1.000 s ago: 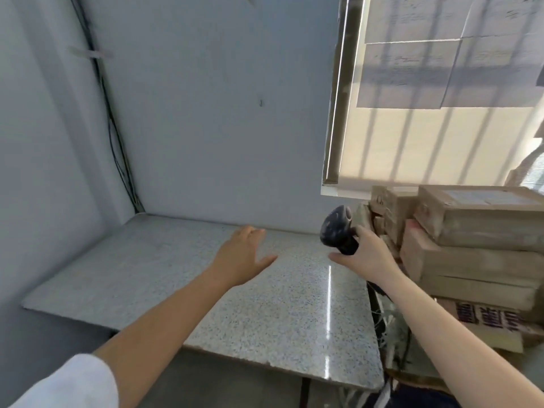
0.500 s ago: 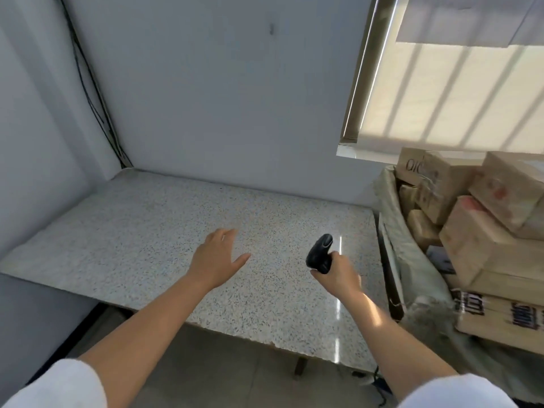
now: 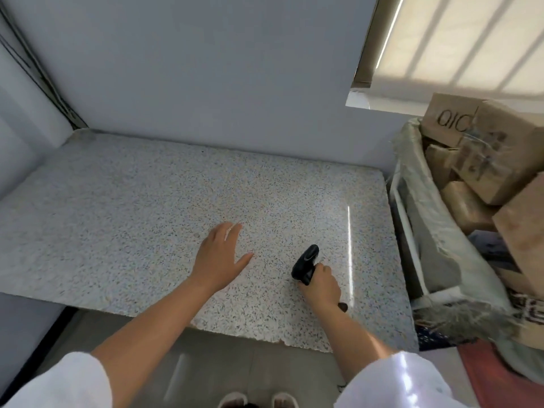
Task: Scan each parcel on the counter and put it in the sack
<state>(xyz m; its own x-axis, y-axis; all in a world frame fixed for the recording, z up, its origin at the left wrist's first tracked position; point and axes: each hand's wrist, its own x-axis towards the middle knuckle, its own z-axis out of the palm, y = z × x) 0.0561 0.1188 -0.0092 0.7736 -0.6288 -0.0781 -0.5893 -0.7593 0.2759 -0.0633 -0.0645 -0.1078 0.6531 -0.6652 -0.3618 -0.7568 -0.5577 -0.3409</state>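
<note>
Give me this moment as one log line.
left hand: open over counter | right hand: grips scanner | parcels: piled in sack right of counter

1. Wall: plain pale grey, unmarked apart from one small dark speck low down.
2. Cables: a dark bundle running down the left corner.
3. Window blind: cream, lit from behind, crossed by slanting bar shadows.
4. Window frame: dull metal, at the blind's left edge.
5. Floor: grey, smooth.
6. Shoes: two pale toes at the bottom edge.
</note>
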